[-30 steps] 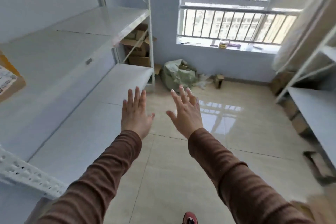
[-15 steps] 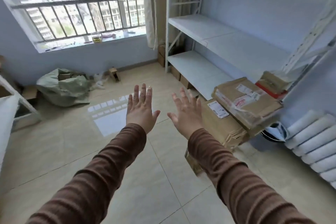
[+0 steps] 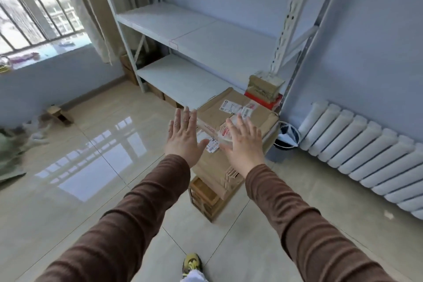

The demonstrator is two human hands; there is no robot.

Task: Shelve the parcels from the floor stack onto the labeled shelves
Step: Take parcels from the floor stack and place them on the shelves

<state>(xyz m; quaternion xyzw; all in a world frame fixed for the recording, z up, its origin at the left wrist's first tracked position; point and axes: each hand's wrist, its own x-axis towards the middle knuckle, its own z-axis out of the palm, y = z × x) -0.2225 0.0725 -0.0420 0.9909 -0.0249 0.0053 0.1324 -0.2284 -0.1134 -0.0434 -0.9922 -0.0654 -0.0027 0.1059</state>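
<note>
Shelves [image 3: 206, 36], both tiers bare save two small boxes [image 3: 264, 90] at the lower tier's right end, shelving barely begun; radiator [image 3: 366, 151] and bin [image 3: 287, 136] right of them; floor stack [image 3: 225, 142] at the lower shelf's front edge, untouched; left hand [image 3: 183, 138], right hand [image 3: 243, 144], grip apart, empty.

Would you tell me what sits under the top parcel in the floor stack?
Under the top parcel are more cardboard boxes and a small crate-like box; both hands hide part of the stack.

brown parcels [image 3: 231, 112], white shelves [image 3: 194, 30], brown sleeves [image 3: 142, 213]
</note>
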